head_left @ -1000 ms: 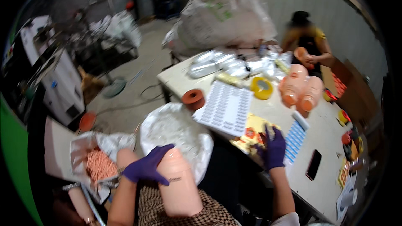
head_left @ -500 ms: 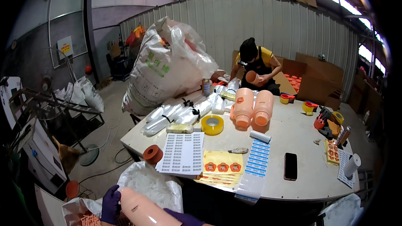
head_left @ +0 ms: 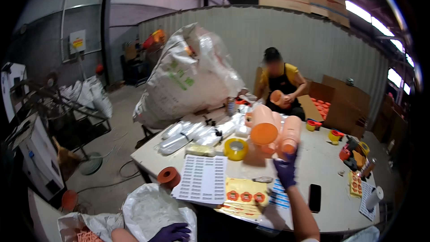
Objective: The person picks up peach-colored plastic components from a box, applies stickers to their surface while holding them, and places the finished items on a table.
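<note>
Right hand (head_left: 285,170) now raised mid-frame, closed around a peach bottle (head_left: 291,134) beside the bottle stack (head_left: 264,125). Left hand (head_left: 172,232) rested half-curled on the white bag (head_left: 148,208), lower left.

The right hand (head_left: 285,170) reaches over the table (head_left: 322,206) toward the stacked orange bottles (head_left: 273,130). Passage to its left is obstructed by the yellow tape roll (head_left: 236,149) and label sheets (head_left: 202,178); to its right, bare tabletop lies open as far as the black phone (head_left: 315,198). The far-right edge is crowded with small orange parts (head_left: 354,157).
</note>
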Demonstrator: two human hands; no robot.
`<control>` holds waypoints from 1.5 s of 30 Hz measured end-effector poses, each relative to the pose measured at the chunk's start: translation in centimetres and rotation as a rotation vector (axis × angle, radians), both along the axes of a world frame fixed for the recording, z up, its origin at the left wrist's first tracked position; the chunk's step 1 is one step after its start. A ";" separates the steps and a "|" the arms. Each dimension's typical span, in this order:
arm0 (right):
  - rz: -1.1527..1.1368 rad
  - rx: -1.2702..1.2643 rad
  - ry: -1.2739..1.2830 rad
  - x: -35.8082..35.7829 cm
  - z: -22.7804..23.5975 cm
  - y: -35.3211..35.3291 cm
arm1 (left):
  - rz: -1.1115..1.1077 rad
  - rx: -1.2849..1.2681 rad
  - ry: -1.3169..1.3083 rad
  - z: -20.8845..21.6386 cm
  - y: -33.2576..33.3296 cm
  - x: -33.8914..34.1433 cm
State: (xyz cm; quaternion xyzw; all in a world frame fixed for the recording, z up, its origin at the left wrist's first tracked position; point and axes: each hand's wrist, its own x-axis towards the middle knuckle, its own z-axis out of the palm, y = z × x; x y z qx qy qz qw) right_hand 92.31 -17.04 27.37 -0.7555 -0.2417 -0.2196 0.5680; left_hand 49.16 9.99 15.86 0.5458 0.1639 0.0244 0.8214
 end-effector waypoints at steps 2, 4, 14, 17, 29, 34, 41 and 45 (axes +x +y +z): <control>-0.159 -0.023 -0.138 -2.0 1.8 -5.0 | -0.196 -0.078 -0.009 -0.7 0.0 -0.4; -0.240 -0.098 -0.354 -5.1 2.5 -8.6 | -0.247 -0.179 0.005 -1.1 0.3 -0.7; 0.577 -1.067 -0.428 -14.4 -6.1 -10.1 | -0.541 -0.235 0.038 -0.7 3.2 2.9; 0.579 -1.241 -0.426 -13.8 -6.8 -10.9 | -0.637 -0.226 0.038 -1.5 3.2 3.2; 0.618 -1.260 -0.348 -12.7 -7.7 -10.4 | -0.579 -0.061 0.090 -5.8 4.6 0.5; 0.704 -1.238 -0.230 -12.8 -6.2 -9.6 | -0.424 -0.533 0.017 -4.0 3.3 -0.3; 0.607 -1.226 -0.425 -13.1 -8.2 -10.3 | -0.236 -0.581 -0.230 -5.5 -1.0 -0.2; 0.628 -1.229 -0.363 -13.2 -8.8 -11.0 | -0.107 -0.703 -0.335 -3.5 -3.1 -1.0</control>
